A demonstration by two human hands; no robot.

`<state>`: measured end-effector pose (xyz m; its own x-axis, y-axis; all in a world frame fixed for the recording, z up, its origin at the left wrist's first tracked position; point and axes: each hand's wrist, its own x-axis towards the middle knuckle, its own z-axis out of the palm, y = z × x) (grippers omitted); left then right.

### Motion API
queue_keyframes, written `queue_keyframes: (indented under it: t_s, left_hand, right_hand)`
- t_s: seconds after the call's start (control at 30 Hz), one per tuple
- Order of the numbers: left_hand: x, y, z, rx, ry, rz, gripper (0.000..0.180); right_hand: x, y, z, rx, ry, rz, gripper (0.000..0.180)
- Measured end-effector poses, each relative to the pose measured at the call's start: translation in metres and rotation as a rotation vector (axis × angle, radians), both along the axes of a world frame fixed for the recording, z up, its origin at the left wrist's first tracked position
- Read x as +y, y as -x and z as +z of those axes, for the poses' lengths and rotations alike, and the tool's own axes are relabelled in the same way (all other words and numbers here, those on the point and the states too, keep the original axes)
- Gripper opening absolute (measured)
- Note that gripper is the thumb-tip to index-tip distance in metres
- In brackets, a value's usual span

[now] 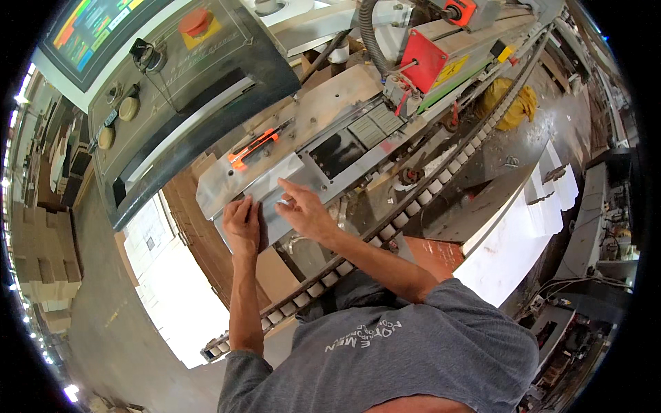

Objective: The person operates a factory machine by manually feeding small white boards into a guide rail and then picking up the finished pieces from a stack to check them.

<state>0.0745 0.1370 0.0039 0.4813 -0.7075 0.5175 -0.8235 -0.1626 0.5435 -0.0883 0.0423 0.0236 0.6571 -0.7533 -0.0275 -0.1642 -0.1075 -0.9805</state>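
My left hand (pixel 242 226) rests at the near left end of a grey metal machine bed (pixel 323 113), its fingers curled together beside a narrow dark brown edge. Whatever lies in those fingers is too small to make out. Just to its right, my right hand (pixel 306 210) is over a shiny grey metal strip (pixel 275 177), index finger stretched out and the fingers apart. An orange utility knife (pixel 253 149) lies on the bed beyond both hands. Farther right along the bed are a dark rectangular opening (pixel 335 154) and ribbed grey blocks (pixel 376 124).
A control console (pixel 186 76) with a red emergency button (pixel 195 22) overhangs at upper left. A roller rail (pixel 441 180) runs diagonally past my arms. White sheets (pixel 175 289) lie at left, a white panel (pixel 516 234) at right. A red plate (pixel 420 60) stands on the machine.
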Motion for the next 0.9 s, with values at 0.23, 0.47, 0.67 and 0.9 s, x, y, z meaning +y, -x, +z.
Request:
queue_keyframes:
  t_s: [0.23,0.47,0.67,0.9]
  left_hand:
    - [0.0,0.002,0.002,-0.014,-0.051,-0.028,0.017]
    - [-0.019,0.011,0.001,0.029,-0.029,-0.067,0.017]
    - [-0.058,0.038,0.003,-0.055,-0.005,-0.093,0.016]
    - [-0.115,0.068,0.001,-0.114,0.008,-0.151,0.013]
  right_hand:
    - [-0.004,0.002,0.0,-0.077,-0.009,-0.022,0.066]
    - [-0.017,0.007,0.005,-0.032,-0.089,-0.063,0.061]
    - [-0.045,0.024,-0.014,-0.11,0.131,-0.167,0.059]
    - [-0.088,0.053,-0.013,-0.044,0.113,-0.277,0.058]
